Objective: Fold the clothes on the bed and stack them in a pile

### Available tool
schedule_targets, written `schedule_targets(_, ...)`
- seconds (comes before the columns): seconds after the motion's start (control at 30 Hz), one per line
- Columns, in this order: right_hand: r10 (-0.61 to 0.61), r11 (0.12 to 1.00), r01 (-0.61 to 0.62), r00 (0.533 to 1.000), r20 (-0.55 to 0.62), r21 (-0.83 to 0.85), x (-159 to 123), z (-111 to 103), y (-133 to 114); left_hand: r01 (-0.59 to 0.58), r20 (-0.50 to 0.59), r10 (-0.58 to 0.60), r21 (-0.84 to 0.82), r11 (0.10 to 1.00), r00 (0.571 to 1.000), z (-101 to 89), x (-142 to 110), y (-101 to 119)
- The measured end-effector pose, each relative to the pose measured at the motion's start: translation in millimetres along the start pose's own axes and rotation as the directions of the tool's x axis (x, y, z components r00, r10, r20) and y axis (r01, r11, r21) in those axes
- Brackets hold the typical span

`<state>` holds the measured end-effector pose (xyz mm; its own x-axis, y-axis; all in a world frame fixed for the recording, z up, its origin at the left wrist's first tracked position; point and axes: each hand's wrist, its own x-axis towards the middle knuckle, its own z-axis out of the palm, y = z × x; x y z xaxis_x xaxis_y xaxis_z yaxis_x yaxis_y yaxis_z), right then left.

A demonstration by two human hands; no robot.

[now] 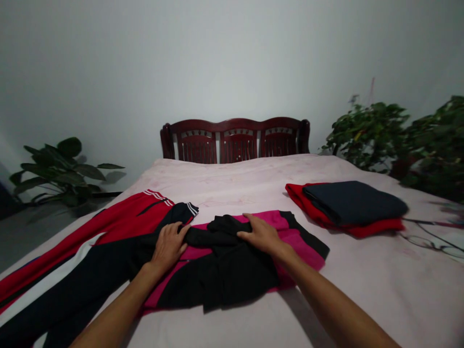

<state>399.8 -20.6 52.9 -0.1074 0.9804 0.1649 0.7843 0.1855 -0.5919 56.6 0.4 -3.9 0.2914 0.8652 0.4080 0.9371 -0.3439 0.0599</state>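
A magenta and black jacket (pixel 239 275) lies partly folded on the bed in front of me, its black sleeve laid across the middle. My left hand (pixel 171 245) is at the jacket's left side, fingers and thumb closed around a bunch of black cloth. On the sleeve toward the right, my right hand (pixel 263 235) rests palm down, its thumb apart from the fingers. The tips of some left fingers are hidden by the cloth. Left of the jacket and touching it, a red and navy garment (pixel 119 227) with white stripes is spread out.
Folded dark blue cloth (pixel 355 203) sits on folded red cloth (pixel 380 226) at the right. Eyeglasses (pixel 422 241) lie beside them on the pink sheet (pixel 369 290). A wooden headboard (pixel 237 140) stands behind, with plants (pixel 369 130) right and a leafy plant (pixel 65 169) left.
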Motion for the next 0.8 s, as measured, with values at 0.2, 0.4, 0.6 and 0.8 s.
schedule_targets(0.2, 0.023, 1.000, -0.020, 0.984, 0.176, -0.019, 25.4, -1.9, -16.1, 0.132, 0.103, -0.115, -0.173, 0.976, 0.988, 2.3, 12.2, -16.4)
schedule_targets(0.4, 0.257, 0.889, -0.128, 0.934, -0.248, 0.439, 55.2, -39.3, 0.2, 0.338, 0.122, -0.317, -0.225, 0.914, 0.940, -4.7, 36.8, -41.0)
schedule_targets(0.6, -0.357, 0.931, 0.330, 0.911, 0.205, 0.153, -10.2, -1.2, -11.1, 0.436, 0.191, -0.396, -0.268, 0.859, 0.898, 1.6, 33.2, -34.6)
schedule_targets(0.8, -0.378, 0.926, 0.363, 0.864, 0.333, 0.108, -44.0, 12.0, -14.9, 0.387, 0.345, -0.291, -0.256, 0.886, 0.893, -11.9, -0.7, -18.2)
